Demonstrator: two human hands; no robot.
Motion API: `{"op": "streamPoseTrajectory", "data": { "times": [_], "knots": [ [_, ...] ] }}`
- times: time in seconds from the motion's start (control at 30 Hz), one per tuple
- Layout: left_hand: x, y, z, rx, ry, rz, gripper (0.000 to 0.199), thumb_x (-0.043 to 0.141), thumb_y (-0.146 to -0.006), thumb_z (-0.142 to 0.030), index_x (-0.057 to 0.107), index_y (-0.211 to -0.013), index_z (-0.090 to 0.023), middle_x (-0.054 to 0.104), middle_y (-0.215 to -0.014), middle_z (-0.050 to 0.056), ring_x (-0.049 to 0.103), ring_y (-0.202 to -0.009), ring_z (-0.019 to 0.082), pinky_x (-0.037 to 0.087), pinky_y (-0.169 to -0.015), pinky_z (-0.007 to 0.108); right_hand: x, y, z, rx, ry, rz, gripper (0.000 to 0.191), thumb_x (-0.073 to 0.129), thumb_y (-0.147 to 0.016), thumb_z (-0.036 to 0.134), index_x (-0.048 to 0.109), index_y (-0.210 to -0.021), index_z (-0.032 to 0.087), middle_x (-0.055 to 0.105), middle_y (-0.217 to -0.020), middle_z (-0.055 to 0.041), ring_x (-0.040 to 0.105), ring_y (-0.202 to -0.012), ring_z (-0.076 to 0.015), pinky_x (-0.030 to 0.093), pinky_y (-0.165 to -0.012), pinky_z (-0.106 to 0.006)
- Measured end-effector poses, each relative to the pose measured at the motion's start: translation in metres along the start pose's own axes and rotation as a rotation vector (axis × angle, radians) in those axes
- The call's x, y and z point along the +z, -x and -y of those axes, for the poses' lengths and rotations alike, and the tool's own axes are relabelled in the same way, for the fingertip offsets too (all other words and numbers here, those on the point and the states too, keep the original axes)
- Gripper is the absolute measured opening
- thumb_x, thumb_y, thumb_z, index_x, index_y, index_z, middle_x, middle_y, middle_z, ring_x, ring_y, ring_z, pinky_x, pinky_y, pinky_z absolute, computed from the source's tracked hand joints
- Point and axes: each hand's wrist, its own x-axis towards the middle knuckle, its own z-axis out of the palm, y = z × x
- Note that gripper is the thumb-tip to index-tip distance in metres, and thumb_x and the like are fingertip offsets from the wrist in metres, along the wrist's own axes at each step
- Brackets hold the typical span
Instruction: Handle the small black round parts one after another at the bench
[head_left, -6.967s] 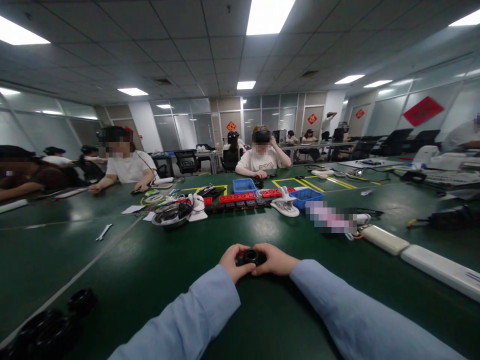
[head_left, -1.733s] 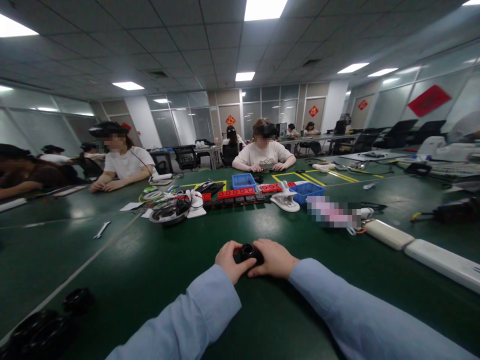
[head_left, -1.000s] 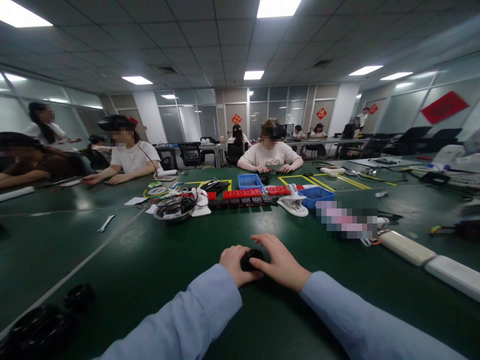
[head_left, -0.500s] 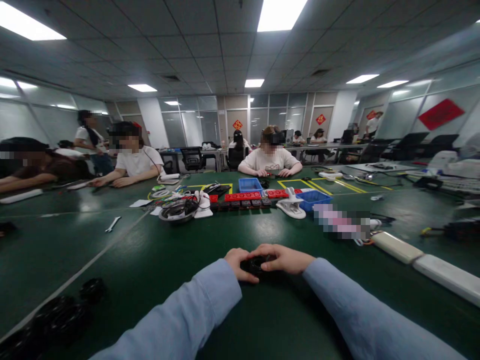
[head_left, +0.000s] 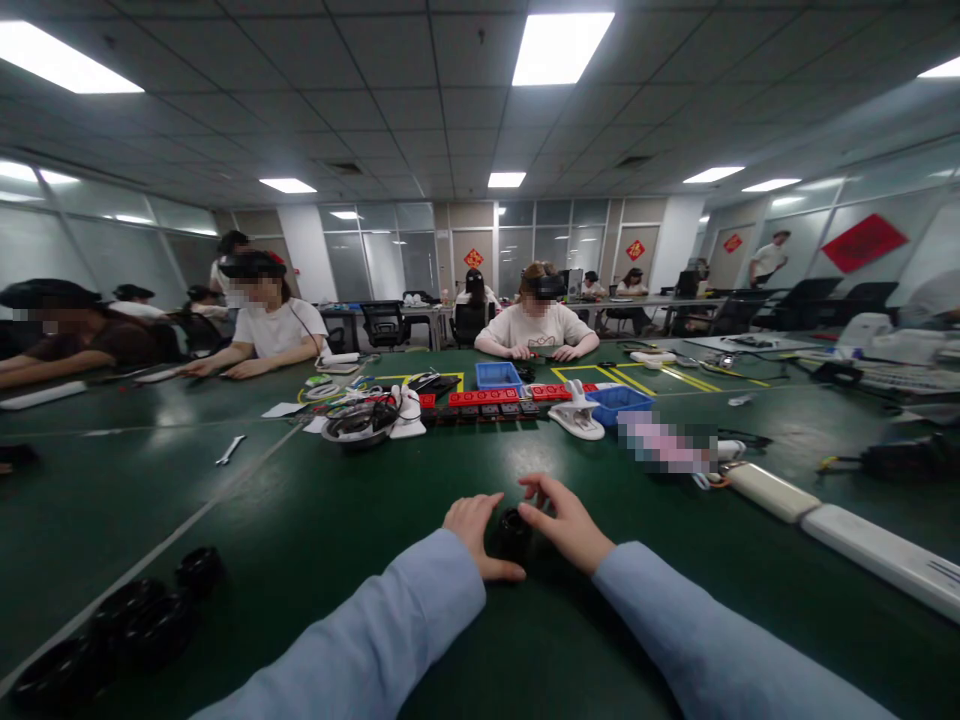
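- Ring [head_left: 514, 530]: on the table [head_left: 360, 500], between left hand [head_left: 474, 530] and right hand [head_left: 568, 525].
- Left: fingers spread, holding nothing.
- Right: loosely curved, unclenched; cannot tell whether its thumb touches.
- Looks stiff, glossy; probably light, slippery, hardly fragile; best held by 2 opposite outer sides.

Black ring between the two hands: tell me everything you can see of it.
The black ring is small, squat and round, with a dark opening facing up. Its surface has a slight gloss; the material could be plastic or rubber, I can't tell which. It appears to sit upright on the green table. The left hand curves open around its left side; the right hand's fingertips are at its upper right, though contact is unclear. Finer detail is too dark to read.
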Motion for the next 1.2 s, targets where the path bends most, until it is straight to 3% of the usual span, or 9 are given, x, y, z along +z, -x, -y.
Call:
{"op": "streamPoseTrajectory", "data": {
  "times": [0.1, 0.2, 0.3, 0.5, 0.7, 0.87, 1.03, 1.1, 1.2],
  "knots": [
    [0.0, 0.004, -0.014, -0.113, -0.063, -0.069, 0.071, 0.064, -0.046, -0.059, 0.053, -0.102, -0.016, 0.057, -0.093, 0.007, 0.052, -0.088, 0.025, 0.039, -0.083, 0.039, 0.012, 0.007, 0.013, -0.035, 0.224, -0.043, 0.039, 0.061, -0.066, 0.038, 0.05, -0.097, 0.017, 0.054, -0.087, -0.0045, 0.049, -0.081, -0.0191, 0.04, -0.072, -0.033],
    [0.002, 0.004, -0.022, -0.172, -0.145, -0.053, 0.041, 0.06, -0.054, -0.049, 0.058, -0.082, -0.019, 0.058, -0.081, 0.004, 0.053, -0.081, 0.024, 0.041, -0.075, 0.037, 0.022, 0.011, 0.022, -0.056, 0.399, -0.072, 0.033, 0.065, -0.063, 0.037, 0.052, -0.086, 0.017, 0.054, -0.083, -0.0046, 0.048, -0.08, -0.0205, 0.038, -0.07, -0.034],
    [0.003, 0.0, -0.022, -0.169, -0.194, -0.031, 0.027, 0.058, -0.058, -0.043, 0.057, -0.07, -0.019, 0.059, -0.075, 0.003, 0.054, -0.079, 0.023, 0.04, -0.07, 0.035, 0.024, 0.009, 0.024, -0.085, 0.444, -0.067, 0.024, 0.064, -0.064, 0.033, 0.053, -0.079, 0.017, 0.054, -0.08, -0.0043, 0.048, -0.079, -0.0204, 0.038, -0.07, -0.034],
    [0.001, -0.013, -0.002, 0.023, -0.112, 0.054, 0.04, 0.061, -0.056, -0.052, 0.06, -0.079, -0.019, 0.059, -0.073, 0.001, 0.054, -0.074, 0.02, 0.039, -0.067, 0.029, 0.006, -0.004, 0.018, -0.185, 0.143, 0.151, 0.019, 0.059, -0.065, 0.018, 0.059, -0.084, 0.019, 0.059, -0.083, -0.0027, 0.048, -0.085, -0.019, 0.037, -0.077, -0.033],
    [-0.001, -0.025, 0.01, 0.192, -0.034, 0.136, 0.043, 0.065, -0.053, -0.057, 0.062, -0.076, -0.021, 0.059, -0.079, -0.001, 0.054, -0.077, 0.018, 0.038, -0.071, 0.027, 0.003, -0.014, 0.004, -0.043, -0.239, 0.343, 0.019, 0.048, -0.06, 0.015, 0.063, -0.071, 0.019, 0.061, -0.082, -0.0026, 0.051, -0.087, -0.0209, 0.037, -0.082, -0.037],
    [0.001, -0.021, 0.01, 0.175, -0.039, 0.116, 0.048, 0.063, -0.052, -0.06, 0.062, -0.08, -0.021, 0.059, -0.08, 0.0, 0.054, -0.078, 0.019, 0.04, -0.073, 0.029, 0.01, -0.008, 0.002, -0.062, -0.338, 0.284, 0.017, 0.046, -0.067, 0.023, 0.061, -0.073, 0.017, 0.06, -0.085, -0.0045, 0.052, -0.088, -0.0206, 0.038, -0.082, -0.037],
    [0.0, -0.005, 0.001, 0.08, -0.052, 0.003, 0.084, 0.062, -0.046, -0.066, 0.046, -0.115, -0.021, 0.054, -0.107, 0.006, 0.049, -0.098, 0.025, 0.036, -0.087, 0.036, 0.007, 0.002, 0.004, -0.092, 0.022, -0.036, 0.038, 0.052, -0.071, 0.038, 0.051, -0.103, 0.016, 0.054, -0.098, -0.0086, 0.049, -0.088, -0.0208, 0.039, -0.081, -0.038],
    [0.0, 0.001, -0.007, 0.008, -0.084, -0.034, 0.086, 0.061, -0.044, -0.068, 0.046, -0.114, -0.019, 0.053, -0.107, 0.008, 0.047, -0.1, 0.027, 0.033, -0.089, 0.039, 0.007, 0.005, 0.005, -0.096, 0.145, -0.098, 0.043, 0.054, -0.071, 0.039, 0.047, -0.107, 0.016, 0.053, -0.098, -0.0087, 0.049, -0.087, -0.0207, 0.039, -0.08, -0.037],
    [0.003, 0.005, -0.02, -0.078, -0.101, -0.074, 0.07, 0.06, -0.047, -0.066, 0.053, -0.098, -0.019, 0.057, -0.095, 0.006, 0.051, -0.093, 0.026, 0.035, -0.086, 0.039, 0.012, 0.008, 0.009, -0.104, 0.3, -0.109, 0.043, 0.058, -0.068, 0.039, 0.047, -0.103, 0.016, 0.053, -0.095, -0.0081, 0.049, -0.086, -0.021, 0.04, -0.077, -0.036]
  ]
}}
